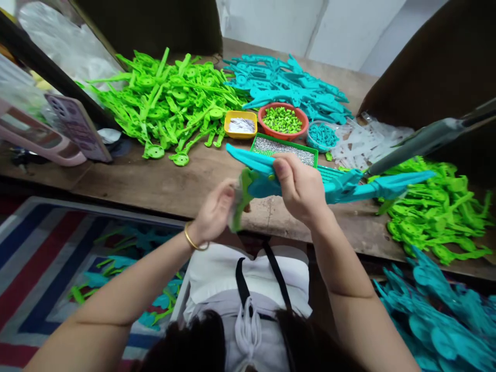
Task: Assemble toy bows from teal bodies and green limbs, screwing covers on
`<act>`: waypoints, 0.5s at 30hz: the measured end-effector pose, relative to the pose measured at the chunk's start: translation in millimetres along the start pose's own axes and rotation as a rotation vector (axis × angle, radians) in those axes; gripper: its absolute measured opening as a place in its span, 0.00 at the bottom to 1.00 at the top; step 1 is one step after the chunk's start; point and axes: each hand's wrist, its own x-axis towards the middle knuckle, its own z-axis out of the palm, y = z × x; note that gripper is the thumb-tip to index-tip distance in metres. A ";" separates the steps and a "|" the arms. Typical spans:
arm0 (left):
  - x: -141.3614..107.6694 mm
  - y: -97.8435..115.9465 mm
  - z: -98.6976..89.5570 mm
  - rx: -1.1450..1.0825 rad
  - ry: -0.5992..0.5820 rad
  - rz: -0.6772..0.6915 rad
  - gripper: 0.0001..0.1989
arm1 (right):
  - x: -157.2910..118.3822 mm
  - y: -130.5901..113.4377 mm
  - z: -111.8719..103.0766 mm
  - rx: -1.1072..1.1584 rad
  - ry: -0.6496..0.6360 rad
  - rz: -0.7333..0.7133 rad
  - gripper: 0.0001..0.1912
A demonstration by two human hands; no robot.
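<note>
We had the blue plastic piece [344, 188] held up in front of the worktop's [174, 188] near edge, lying roughly sideways. Right hand [302, 188]: grasping it around the middle, thumb on top. Left hand [219, 209]: blurred, fingers wrapped on the green piece [245, 188] that met the blue one's left part. Just behind, we saw a green tray [265, 153] with small silver bits [287, 147], partly hidden by the right hand. Past it: yellow dish [241, 136] of thin pins, red bowl [305, 122] of small green parts, clear tub of little blue parts [323, 135]. Farther back, a green heap [174, 98] beside a blue heap [287, 85]. Another green pile [437, 212] sat at right; a phone [75, 126] leaned at left.
</note>
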 end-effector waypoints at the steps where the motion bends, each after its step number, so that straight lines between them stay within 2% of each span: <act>1: -2.3 1.7 6.3 -0.103 -0.019 -0.032 0.22 | 3.4 0.1 -5.3 0.020 0.007 0.017 0.26; 4: 3.9 4.3 9.5 -0.190 -0.081 0.015 0.23 | 8.0 2.0 -16.1 0.081 -0.046 0.046 0.25; 6: 16.8 10.1 1.1 -0.075 0.003 0.150 0.17 | 8.3 2.4 -20.0 0.126 -0.120 0.061 0.24; 8: 31.0 20.6 -9.9 0.120 0.090 0.313 0.19 | 8.3 1.3 -22.2 0.172 -0.192 0.082 0.24; 11: 46.2 39.5 -22.3 0.389 0.000 0.454 0.16 | 9.0 -1.3 -23.7 0.221 -0.269 0.104 0.24; 13: 51.4 49.3 -26.7 0.517 -0.076 0.461 0.13 | 9.9 -2.4 -24.1 0.233 -0.294 0.109 0.24; 15: 54.2 55.1 -29.2 0.616 -0.101 0.463 0.14 | 10.6 -3.0 -24.2 0.236 -0.301 0.110 0.24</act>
